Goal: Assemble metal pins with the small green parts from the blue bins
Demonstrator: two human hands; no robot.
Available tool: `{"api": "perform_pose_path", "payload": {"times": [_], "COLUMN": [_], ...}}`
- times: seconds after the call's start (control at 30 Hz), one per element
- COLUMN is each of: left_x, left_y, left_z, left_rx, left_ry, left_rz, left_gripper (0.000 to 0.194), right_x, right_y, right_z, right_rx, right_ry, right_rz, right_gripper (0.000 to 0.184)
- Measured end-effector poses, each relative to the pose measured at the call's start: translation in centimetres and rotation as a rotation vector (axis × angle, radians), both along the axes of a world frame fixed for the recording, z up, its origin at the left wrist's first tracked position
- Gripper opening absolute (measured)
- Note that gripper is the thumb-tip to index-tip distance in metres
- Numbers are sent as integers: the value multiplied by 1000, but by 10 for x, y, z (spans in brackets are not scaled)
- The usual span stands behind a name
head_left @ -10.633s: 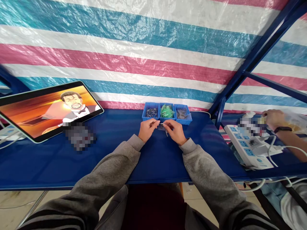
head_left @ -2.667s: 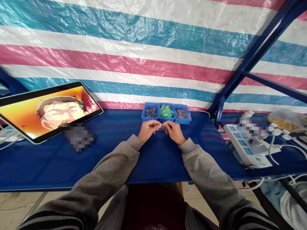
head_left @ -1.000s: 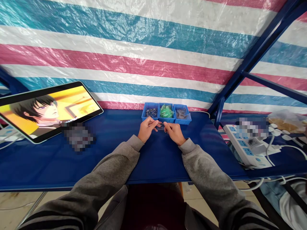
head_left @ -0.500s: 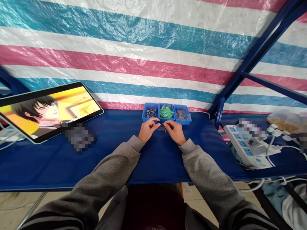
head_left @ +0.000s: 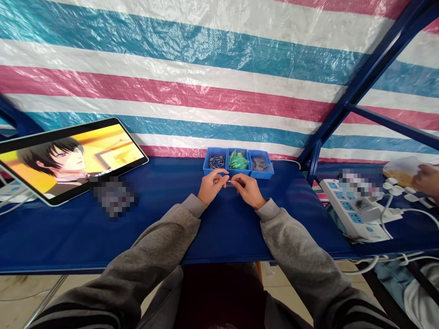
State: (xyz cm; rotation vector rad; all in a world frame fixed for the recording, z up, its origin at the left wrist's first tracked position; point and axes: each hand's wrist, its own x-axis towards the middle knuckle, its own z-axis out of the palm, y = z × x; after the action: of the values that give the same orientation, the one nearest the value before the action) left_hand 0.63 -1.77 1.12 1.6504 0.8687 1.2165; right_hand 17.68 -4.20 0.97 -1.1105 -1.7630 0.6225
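Observation:
In front of the small bins my left hand (head_left: pixel 210 187) and my right hand (head_left: pixel 252 189) are raised with fingertips almost meeting. My right thumb and forefinger pinch a small shiny metal pin (head_left: pixel 229 180), its end pointing at the left fingertips. The fingers of my left hand are also pinched together; what they hold is too small to make out. Just behind stand three blue bins: the left bin (head_left: pixel 206 171) contains many slim metal pins, the middle bin (head_left: pixel 238 172) green pieces in plastic, the right bin (head_left: pixel 264 174) greyish pieces in clear plastic.
A tablet (head_left: pixel 147 160) playing a cartoon leans at the left, beside a blurred-out object (head_left: pixel 115 196). To the right are a white power strip (head_left: pixel 353 214), plugs and cables. Another person's hand (head_left: pixel 427 180) touches a clear bag (head_left: pixel 401 171). A blue frame post (head_left: pixel 313 160) rises at the back.
The metal pin, hanging downward from my right fingers before, now lies level between the two hands' fingertips. Another person's hand has come in at the right edge, by the bag.

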Motion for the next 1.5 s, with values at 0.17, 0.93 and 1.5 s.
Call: {"api": "perform_pose_path", "payload": {"times": [0.17,0.93,1.5], "left_x": [2,-17,-11], "left_y": [3,26,19], "left_z": [0,8,-13], "left_rx": [-65,654,725], "left_ry": [-112,398,658], "left_rz": [-18,428,81], "left_gripper": [34,29,29], "right_x": [3,7,8], "right_y": [2,6,9], "right_z": [0,-3,-4], "right_rx": [1,19,-254], "right_ry": [6,-92,-785], "right_rz": [-76,-156,-292], "right_gripper": [32,31,15]}}
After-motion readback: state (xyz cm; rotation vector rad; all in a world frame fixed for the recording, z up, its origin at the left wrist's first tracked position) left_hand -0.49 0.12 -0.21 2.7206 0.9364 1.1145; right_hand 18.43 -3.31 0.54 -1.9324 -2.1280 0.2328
